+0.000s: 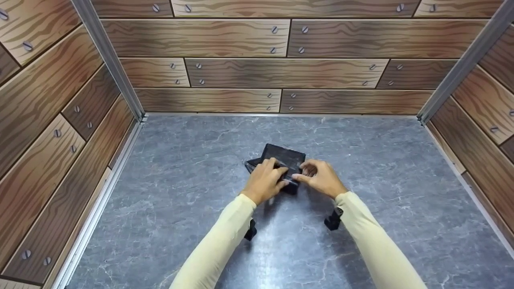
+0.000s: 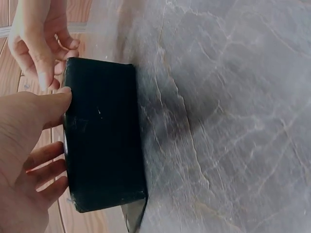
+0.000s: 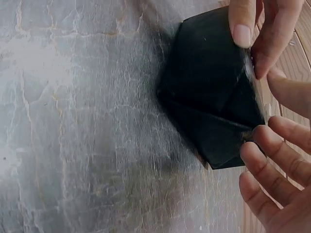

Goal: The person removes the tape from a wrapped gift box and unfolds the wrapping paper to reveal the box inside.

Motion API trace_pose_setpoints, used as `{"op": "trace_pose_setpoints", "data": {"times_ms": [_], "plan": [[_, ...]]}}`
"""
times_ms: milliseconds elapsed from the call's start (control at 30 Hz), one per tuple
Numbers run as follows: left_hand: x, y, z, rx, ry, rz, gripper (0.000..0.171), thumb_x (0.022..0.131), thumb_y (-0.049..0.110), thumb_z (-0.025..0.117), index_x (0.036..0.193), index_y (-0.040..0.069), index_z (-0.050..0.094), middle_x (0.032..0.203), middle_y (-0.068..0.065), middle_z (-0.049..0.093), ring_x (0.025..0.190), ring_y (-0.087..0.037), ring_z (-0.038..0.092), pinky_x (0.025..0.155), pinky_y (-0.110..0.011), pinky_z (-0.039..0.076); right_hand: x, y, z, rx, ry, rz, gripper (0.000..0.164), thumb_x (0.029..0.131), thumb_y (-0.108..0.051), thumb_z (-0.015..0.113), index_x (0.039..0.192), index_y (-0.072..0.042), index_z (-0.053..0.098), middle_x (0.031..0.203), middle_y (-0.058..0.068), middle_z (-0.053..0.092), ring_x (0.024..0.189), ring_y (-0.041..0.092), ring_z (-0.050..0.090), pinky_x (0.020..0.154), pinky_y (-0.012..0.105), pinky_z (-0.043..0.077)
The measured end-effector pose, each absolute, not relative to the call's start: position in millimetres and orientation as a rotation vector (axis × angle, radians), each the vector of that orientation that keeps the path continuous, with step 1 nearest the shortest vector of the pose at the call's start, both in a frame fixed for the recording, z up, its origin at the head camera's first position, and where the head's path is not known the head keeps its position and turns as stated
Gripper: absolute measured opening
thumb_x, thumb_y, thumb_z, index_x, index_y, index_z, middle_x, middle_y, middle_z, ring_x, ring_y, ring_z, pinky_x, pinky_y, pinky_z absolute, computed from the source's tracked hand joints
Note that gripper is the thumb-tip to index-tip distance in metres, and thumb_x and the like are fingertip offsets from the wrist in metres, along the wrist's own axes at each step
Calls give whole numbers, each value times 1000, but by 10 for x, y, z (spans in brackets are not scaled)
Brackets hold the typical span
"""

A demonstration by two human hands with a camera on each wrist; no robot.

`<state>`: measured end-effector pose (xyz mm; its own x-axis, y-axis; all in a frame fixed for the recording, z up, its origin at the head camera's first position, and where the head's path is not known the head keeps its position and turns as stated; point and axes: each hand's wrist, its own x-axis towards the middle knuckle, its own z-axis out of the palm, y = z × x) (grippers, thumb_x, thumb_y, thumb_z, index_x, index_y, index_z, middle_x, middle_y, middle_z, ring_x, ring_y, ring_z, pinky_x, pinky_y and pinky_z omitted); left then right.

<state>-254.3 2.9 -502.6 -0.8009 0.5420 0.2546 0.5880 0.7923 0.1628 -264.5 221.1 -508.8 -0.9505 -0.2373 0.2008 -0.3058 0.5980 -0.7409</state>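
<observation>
A black foldable case (image 1: 284, 153) with flat panels and creased edges is held near the middle of the table. My left hand (image 1: 263, 180) grips it from the left, fingers over the top and thumb at the near edge. At the right end, my right hand (image 1: 323, 178) pinches the edge between thumb and index finger. The left wrist view shows one long flat side of the case (image 2: 104, 136), its lower edge by the tabletop. A folded triangular end of the case (image 3: 209, 131) faces the right wrist camera, the right fingertips at its edge.
The grey marbled tabletop (image 1: 192, 168) spreads around the case. Wood-patterned panels (image 1: 225, 72) wall it at the back and both sides, with metal strips at the corners. Small black devices (image 1: 332, 220) sit at both wrists.
</observation>
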Motion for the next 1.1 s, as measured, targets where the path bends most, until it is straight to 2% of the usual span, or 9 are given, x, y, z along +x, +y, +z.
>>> {"op": "trace_pose_setpoints", "data": {"times_ms": [100,300,567,867,1100], "plan": [[-2530,61,-5026,-852,-2771,-291,44,97,43,67,132,16,69,126,-8,60,110,-25,57,89,-39,50,-2636,2209,-5102,486,-2746,1290,44,77,-29,91,106,0,72,84,6,68,72,16,63,67,26,54],[-2530,66,-5014,-849,-2809,-301,44,100,43,63,134,16,68,128,-7,60,111,-25,55,91,-38,48,-2630,2216,-5108,507,-2735,1305,46,75,-23,92,108,2,72,88,10,70,77,20,66,71,29,56],[-2564,-11,-5031,-887,-2777,-400,40,102,34,61,134,11,68,131,-8,60,114,-26,56,99,-39,47,-2644,2259,-5114,515,-2752,1337,45,79,-19,89,115,3,72,97,14,72,81,23,68,74,32,58],[-2580,-61,-5022,-914,-2785,-477,37,104,28,58,134,8,66,140,-12,59,130,-29,52,112,-41,42,-2655,2304,-5111,529,-2755,1353,41,82,-12,85,119,2,72,103,15,73,82,25,69,75,33,59],[-2570,-72,-5019,-929,-2822,-523,36,104,25,58,135,7,66,145,-12,56,135,-28,50,114,-40,39,-2652,2317,-5084,542,-2775,1403,40,83,-9,83,119,3,71,110,17,72,85,27,69,75,31,57]]}}
